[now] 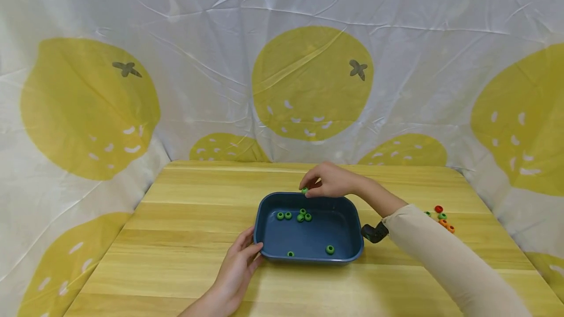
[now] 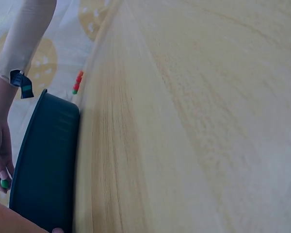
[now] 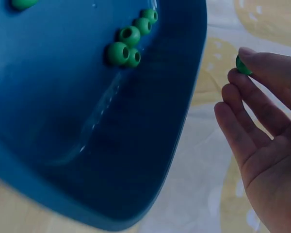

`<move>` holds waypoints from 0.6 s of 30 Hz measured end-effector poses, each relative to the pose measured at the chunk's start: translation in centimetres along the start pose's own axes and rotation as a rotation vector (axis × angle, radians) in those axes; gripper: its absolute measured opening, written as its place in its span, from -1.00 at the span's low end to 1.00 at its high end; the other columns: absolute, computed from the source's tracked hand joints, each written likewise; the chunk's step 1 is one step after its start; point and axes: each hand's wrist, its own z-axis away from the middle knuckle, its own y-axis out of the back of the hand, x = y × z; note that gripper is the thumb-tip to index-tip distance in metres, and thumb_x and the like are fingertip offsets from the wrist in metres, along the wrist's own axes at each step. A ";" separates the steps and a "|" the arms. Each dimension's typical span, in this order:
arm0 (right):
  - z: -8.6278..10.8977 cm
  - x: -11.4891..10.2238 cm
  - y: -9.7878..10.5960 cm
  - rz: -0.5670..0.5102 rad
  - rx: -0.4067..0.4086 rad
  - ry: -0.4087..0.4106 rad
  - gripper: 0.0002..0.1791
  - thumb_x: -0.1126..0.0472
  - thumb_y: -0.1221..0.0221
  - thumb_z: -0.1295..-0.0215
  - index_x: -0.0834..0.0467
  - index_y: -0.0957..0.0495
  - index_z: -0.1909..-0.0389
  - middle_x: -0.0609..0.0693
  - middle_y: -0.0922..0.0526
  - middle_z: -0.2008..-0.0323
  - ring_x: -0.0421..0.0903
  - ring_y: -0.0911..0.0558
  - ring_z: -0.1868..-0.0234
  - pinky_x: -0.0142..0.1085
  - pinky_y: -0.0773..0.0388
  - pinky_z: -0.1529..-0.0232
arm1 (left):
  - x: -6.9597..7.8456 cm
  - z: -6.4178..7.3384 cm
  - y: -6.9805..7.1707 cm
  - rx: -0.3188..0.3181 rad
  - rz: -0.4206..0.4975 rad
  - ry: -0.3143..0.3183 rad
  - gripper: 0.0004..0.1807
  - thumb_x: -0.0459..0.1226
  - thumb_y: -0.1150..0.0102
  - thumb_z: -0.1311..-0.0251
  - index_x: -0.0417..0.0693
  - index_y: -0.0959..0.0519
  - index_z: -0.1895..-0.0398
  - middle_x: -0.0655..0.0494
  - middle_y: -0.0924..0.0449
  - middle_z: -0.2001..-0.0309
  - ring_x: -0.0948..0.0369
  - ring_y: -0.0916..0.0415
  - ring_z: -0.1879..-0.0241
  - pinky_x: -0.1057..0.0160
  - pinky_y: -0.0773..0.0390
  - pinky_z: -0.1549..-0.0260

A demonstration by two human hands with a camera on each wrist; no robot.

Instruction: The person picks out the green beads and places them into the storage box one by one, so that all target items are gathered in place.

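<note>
A blue rectangular tray [image 1: 308, 238] with rounded corners stands on the table, several green beads [image 1: 301, 217] lying inside it. At its near-left corner my left hand [image 1: 235, 265] grips the tray, thumb at the rim and fingers along the outer wall. Just over the far rim, my right hand [image 1: 330, 180] pinches a green bead [image 3: 243, 66] between thumb and index finger. The other fingers of that hand are spread, as the right wrist view shows. In the left wrist view the tray's outer side [image 2: 51, 160] hides the beads inside.
To the right, partly behind the right sleeve [image 1: 436, 253], lies a small group of red, orange [image 1: 443, 222] and green beads. A black device [image 1: 374, 233] is strapped at the right wrist. A lemon-print cloth [image 1: 198, 72] hangs behind the wooden table [image 1: 176, 253].
</note>
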 end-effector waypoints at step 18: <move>-1.5 0.1 -0.9 -0.045 -0.033 -0.025 -0.69 0.21 -0.34 -0.40 0.29 -0.71 -0.06 0.15 -0.74 0.04 -0.15 -0.69 0.06 -0.15 -0.68 -0.06 | 0.1 -0.1 0.0 -0.007 0.004 0.010 -0.33 -0.40 0.03 -0.52 -0.30 -0.02 -0.61 -0.31 -0.05 -0.55 -0.05 -0.25 -0.42 -0.07 -0.30 -0.39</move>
